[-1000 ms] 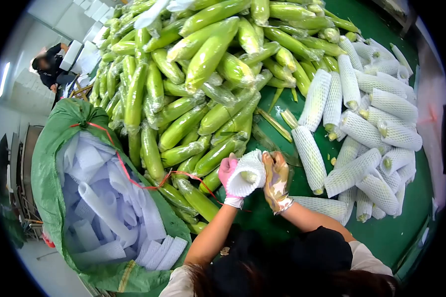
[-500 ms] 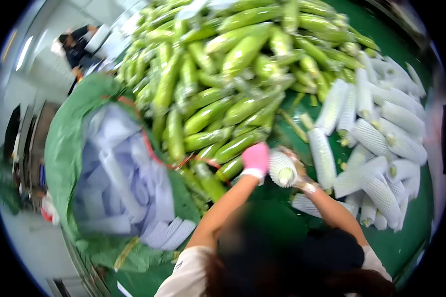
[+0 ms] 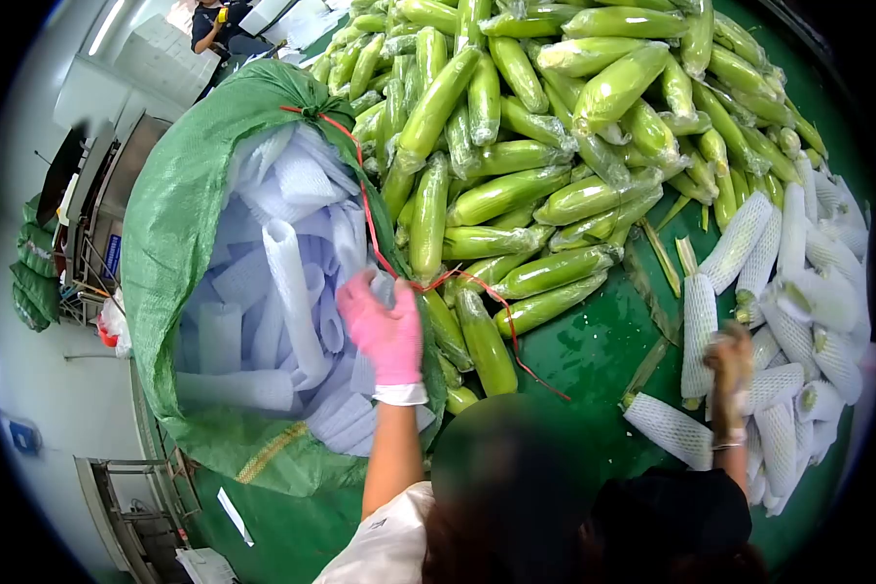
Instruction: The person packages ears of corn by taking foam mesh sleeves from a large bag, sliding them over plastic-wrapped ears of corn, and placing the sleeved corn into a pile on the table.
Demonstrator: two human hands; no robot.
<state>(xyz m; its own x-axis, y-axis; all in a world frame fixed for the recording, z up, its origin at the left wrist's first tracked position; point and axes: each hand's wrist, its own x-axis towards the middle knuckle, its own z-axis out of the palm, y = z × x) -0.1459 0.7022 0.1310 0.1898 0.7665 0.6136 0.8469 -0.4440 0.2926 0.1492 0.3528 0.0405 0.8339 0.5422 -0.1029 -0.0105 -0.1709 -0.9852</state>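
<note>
My left hand (image 3: 382,331), in a pink glove with a white cuff, reaches over the mouth of a green woven sack (image 3: 180,229). Its thumb stands apart from the fingers and I see nothing held. White foam net sleeves (image 3: 287,292) fill the sack, some close to the fingertips. On the right, my right hand (image 3: 730,365) is over several ears of corn in foam sleeves (image 3: 777,387). Motion blurs its fingers, so whether it grips one is unclear. Nearby lie a sleeved ear (image 3: 698,331) and another sleeved ear (image 3: 667,430).
Film-wrapped green ears of corn (image 3: 516,195) are heaped at the back of the green table (image 3: 574,389). A red string (image 3: 516,341) trails from the sack. Loose husk strips (image 3: 662,255) lie between the piles. A person (image 3: 224,29) is at the far left.
My hands have separated from around a sleeved ear of corn. The left has moved left to the sack, the right rightward to the sleeved pile. The camera view has shifted too.
</note>
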